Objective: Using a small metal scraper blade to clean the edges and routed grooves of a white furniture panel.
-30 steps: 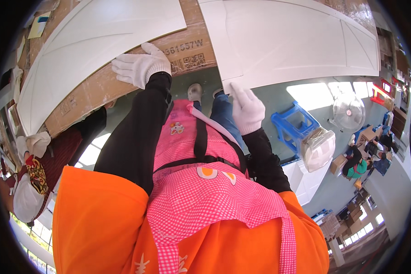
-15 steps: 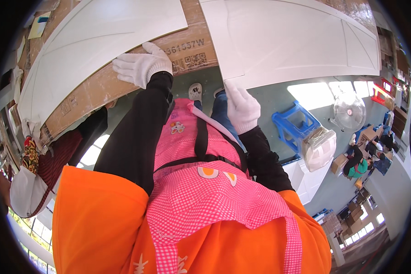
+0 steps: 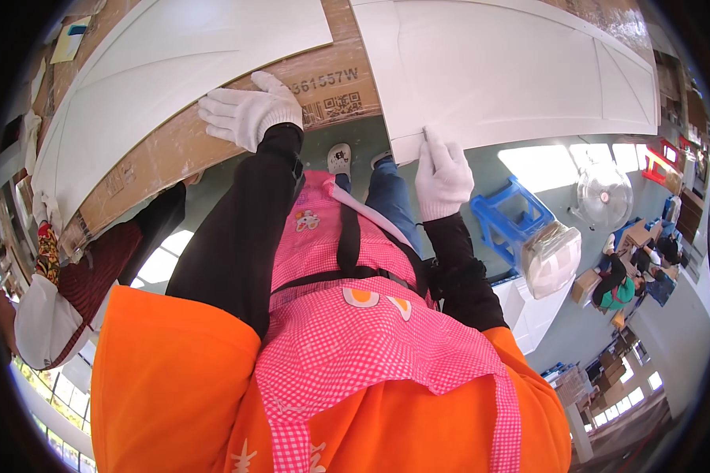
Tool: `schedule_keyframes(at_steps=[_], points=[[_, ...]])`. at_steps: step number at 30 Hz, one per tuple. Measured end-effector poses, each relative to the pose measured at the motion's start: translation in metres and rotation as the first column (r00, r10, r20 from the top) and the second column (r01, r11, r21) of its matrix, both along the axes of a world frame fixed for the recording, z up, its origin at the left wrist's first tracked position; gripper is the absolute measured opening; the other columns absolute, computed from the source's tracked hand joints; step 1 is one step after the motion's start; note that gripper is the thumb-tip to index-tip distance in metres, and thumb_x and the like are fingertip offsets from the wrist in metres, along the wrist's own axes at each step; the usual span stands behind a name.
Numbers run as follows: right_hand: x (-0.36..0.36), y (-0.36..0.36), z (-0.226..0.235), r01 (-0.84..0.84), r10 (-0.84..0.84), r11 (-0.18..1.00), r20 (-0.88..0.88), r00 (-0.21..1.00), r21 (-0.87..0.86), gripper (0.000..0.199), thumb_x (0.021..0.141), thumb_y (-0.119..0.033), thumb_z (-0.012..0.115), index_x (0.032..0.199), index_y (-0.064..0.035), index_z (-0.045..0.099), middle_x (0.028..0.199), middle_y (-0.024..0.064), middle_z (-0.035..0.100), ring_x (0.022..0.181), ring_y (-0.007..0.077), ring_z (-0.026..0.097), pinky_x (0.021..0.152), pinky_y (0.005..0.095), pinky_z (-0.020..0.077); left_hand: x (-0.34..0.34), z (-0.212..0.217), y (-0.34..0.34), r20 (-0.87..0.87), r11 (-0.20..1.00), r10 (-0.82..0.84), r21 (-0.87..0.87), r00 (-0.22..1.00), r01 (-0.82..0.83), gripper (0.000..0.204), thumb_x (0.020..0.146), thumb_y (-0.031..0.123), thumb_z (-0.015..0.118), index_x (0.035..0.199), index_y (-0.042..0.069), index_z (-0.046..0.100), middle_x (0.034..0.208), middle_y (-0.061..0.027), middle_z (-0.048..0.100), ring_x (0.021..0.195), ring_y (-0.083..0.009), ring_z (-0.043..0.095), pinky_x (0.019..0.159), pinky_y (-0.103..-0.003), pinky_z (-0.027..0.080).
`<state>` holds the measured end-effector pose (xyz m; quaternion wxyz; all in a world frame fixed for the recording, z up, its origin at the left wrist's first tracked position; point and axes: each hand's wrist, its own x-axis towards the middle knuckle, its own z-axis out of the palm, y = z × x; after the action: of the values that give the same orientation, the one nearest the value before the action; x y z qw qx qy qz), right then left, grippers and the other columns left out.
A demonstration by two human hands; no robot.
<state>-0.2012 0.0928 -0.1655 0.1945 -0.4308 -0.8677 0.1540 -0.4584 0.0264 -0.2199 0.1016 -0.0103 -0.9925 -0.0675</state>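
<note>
My left hand point(image 3: 248, 109), in a white glove, lies flat with its fingers apart on the brown cardboard point(image 3: 341, 65), by the near edge of the left white panel point(image 3: 189, 59). In another white glove, my right hand point(image 3: 443, 177) is closed at the near left corner of the right white panel point(image 3: 497, 75). Its fingertips are pressed together over the panel's surface. A small dark tip shows at the fingertips; what it belongs to is too small to make out. Thin lines run across both panels.
A blue plastic stool point(image 3: 513, 213) with a wrapped cushion point(image 3: 551, 256) stands on the floor at right, near a standing fan point(image 3: 603, 195). Another person in a dark striped garment point(image 3: 95, 276) works at the far left. More people sit among boxes at right.
My right hand has moved right and slightly away from me along the right panel's near edge, onto its surface. My left hand stays in about the same place.
</note>
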Motion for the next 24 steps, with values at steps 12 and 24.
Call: schedule_keyframes(at_steps=[12,24], points=[[0.001,-0.021,0.005,-0.172,0.167,0.98,-0.054,0.984,-0.102,0.035,0.085,-0.008,0.07,0.119,-0.0157,0.074,0.086,0.011,0.065,0.075,0.0325,0.067,0.065,0.0409,0.0537,-0.002,-0.001,-0.003,-0.022,1.0,-0.006,-0.006,1.0,0.006,0.087,0.098,0.054,0.045,0.153,-0.011,0.025,0.161,-0.0293,0.026,0.153,-0.042,0.02,0.123,-0.054,0.016],[-0.001,-0.028,0.007,-0.166,0.153,0.97,-0.084,0.985,-0.179,0.028,0.089,-0.007,0.069,0.116,-0.0124,0.073,0.093,0.0098,0.069,0.081,0.033,0.069,0.07,0.0404,0.0555,0.0,-0.002,-0.004,-0.045,1.0,-0.007,-0.004,0.999,0.007,0.088,0.098,0.054,0.046,0.153,-0.01,0.024,0.161,-0.0294,0.026,0.152,-0.0421,0.022,0.123,-0.054,0.017]])
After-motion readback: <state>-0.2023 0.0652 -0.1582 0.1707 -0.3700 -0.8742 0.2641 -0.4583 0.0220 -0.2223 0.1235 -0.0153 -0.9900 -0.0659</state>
